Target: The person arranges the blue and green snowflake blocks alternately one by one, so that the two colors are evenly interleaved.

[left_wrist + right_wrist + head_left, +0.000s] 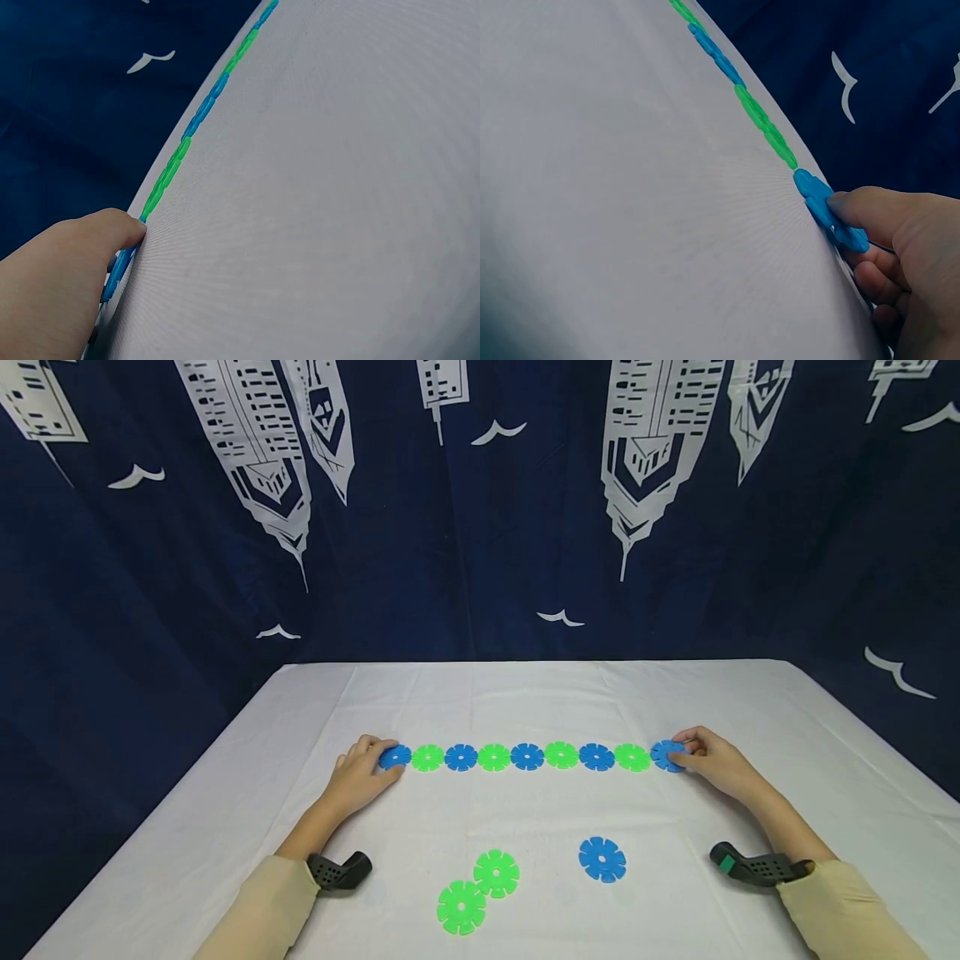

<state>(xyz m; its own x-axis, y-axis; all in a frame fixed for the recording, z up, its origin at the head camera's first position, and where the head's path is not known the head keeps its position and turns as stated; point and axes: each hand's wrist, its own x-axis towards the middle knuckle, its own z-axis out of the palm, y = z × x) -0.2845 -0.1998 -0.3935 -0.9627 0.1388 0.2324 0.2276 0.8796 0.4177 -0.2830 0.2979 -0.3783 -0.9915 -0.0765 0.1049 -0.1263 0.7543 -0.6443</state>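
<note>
A row of notched plastic discs, alternating blue and green, runs across the white table. At its left end my left hand point(362, 779) holds a blue notched disc point(394, 757), fingers at the far edge and thumb at the near edge. In the left wrist view the thumb covers part of that disc point(118, 274). My right hand point(716, 763) pinches the blue disc at the right end point(664, 756), thumb on top. The right wrist view shows this disc point(826, 212) slightly tilted, beside a green disc point(765, 126).
Nearer the front lie two loose green discs point(497, 873) point(461, 907), their edges meeting, and one loose blue disc point(602, 860). A dark blue curtain point(465, 543) with white prints hangs behind the white-covered table point(360, 893). Each wrist wears a black band.
</note>
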